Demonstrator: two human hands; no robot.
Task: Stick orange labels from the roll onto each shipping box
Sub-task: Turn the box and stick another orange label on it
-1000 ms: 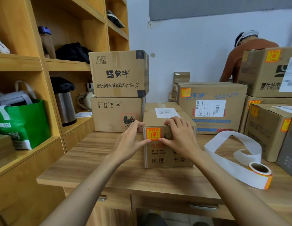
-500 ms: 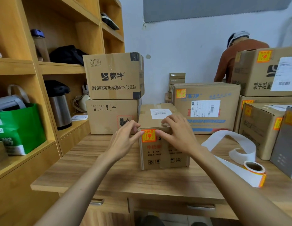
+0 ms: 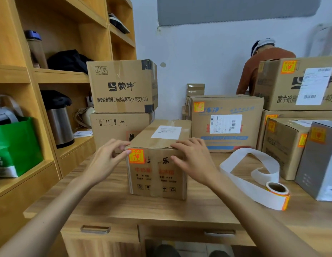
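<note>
A small cardboard shipping box stands mid-desk with a white shipping slip on top. An orange label is stuck on the upper left of its front face. My left hand touches the box's top left corner, its thumb tip at the label's left edge. My right hand rests with straight fingers along the top front edge, to the right of the label. The label roll lies on the desk to the right, and its white backing strip curls behind it. Neither hand holds anything.
Two unlabelled cartons are stacked behind the box on the left. Labelled cartons and a grey box crowd the back and right. A person in a brown top bends behind them. Wooden shelves with a green bag and a flask line the left.
My right hand has slid right, off the orange label, which now shows in full. My left thumb stays at the label's edge. The view has shifted slightly.
</note>
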